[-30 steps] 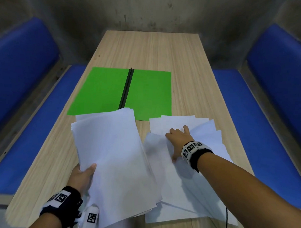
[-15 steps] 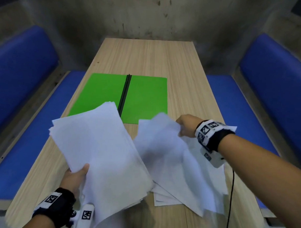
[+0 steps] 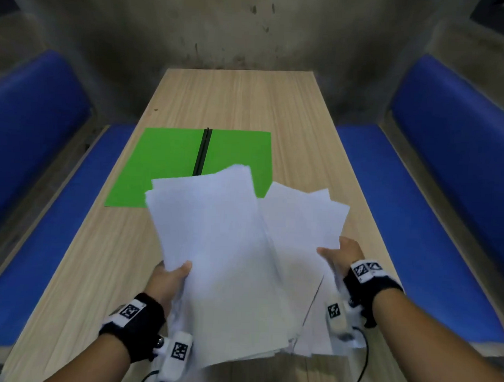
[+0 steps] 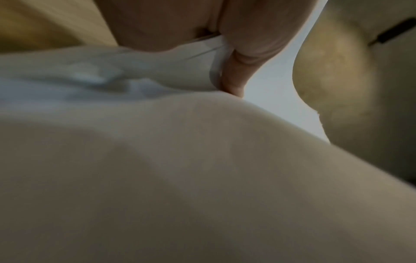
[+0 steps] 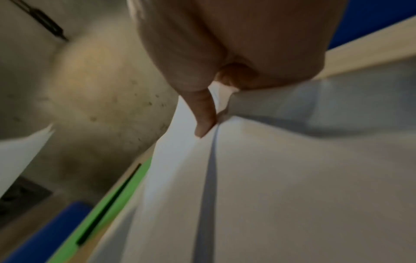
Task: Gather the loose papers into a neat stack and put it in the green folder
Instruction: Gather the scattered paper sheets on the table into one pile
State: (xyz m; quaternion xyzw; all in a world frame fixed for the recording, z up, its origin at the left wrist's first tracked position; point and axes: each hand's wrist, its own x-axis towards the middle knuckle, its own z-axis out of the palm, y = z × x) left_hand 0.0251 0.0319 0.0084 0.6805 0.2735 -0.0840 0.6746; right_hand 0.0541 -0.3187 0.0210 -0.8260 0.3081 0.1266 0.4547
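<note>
A: How do the hands sit?

B: Both are raised over the near end of the worktop, forearms reaching in from the near edge. The left hand grips the left edge of one sheaf of papers, thumb on top and fingers underneath. In the left wrist view that thumb presses down on the sheets, pinching them against the palm.

A: And the right?

B: The right hand holds the right edge of a second sheaf, thumb lying over the top sheet. In the right wrist view its thumb clamps the paper against the fingers below. So both hands are closed on paper, neither is free.

A: How do the papers look?

B: White and blank, fanned unevenly, corners sticking out at different angles. The left sheaf lies over the right one's inner edge, between the two hands; the lower ends droop past the wrists towards the near edge. Motion blurs the sheets' edges.

A: Where is the green folder?

B: Beyond the hands, lying open and flat on the worktop, its dark spine running away from the person. The far corners of the left sheaf overlap its near edge in view.
</note>
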